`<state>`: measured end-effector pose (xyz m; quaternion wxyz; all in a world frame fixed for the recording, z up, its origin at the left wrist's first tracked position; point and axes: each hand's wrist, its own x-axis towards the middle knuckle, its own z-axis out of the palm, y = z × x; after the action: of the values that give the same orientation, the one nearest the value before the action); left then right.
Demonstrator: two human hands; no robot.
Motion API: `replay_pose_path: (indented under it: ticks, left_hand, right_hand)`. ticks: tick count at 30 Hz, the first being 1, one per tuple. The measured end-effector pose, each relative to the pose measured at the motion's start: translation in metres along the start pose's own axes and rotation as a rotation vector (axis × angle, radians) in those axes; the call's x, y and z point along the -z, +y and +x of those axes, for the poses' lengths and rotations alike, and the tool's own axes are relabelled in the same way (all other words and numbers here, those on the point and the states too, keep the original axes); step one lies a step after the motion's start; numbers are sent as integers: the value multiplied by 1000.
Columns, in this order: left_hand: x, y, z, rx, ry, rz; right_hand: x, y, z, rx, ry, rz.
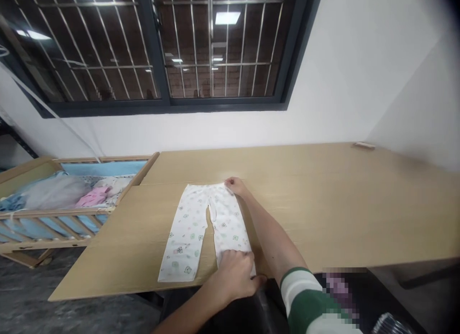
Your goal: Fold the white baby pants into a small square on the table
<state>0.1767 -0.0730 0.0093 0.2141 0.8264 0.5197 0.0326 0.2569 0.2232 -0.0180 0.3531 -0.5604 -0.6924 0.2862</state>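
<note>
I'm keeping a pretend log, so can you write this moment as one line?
pants: spread on table | left hand: on one pant leg | right hand: pinching waistband corner | crib: beside table

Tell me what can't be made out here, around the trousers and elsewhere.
All in the head view:
White trousers, lower right: partly covered by the left hand.
Their top right corner: partly covered by the right hand.
Their underside: against the table.
Shiny object, lower right: blurred, cut by the bottom edge.
</note>
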Motion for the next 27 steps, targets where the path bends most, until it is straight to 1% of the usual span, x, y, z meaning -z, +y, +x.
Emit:
replay_pose_path:
  ticks: [2, 7, 11, 15, 20, 24, 27]
  left_hand:
    - [-1, -3, -1, -8, 6, -13]
    - [2, -8, -5, -18, 11, -20]
    - [5, -6, -6, -21, -8, -2]
    - [4, -4, -6, -9, 0, 28]
    - [1, -6, -9, -36, 51, 35]
    - [2, -6, -14, -68, 119, -4]
    - [4, -6, -17, -66, 149, -48]
  right_hand:
    - [-2, 2, -2, -10, 5, 12]
    - [-11, 9, 0, -47, 19, 48]
    - [-16, 13, 4, -58, 26, 78]
    - [-20, 17, 6, -48, 22, 97]
    - [-21, 20, 7, -41, 23, 93]
    - [-21, 20, 6, -44, 21, 77]
    - [-21, 17, 5, -54, 25, 58]
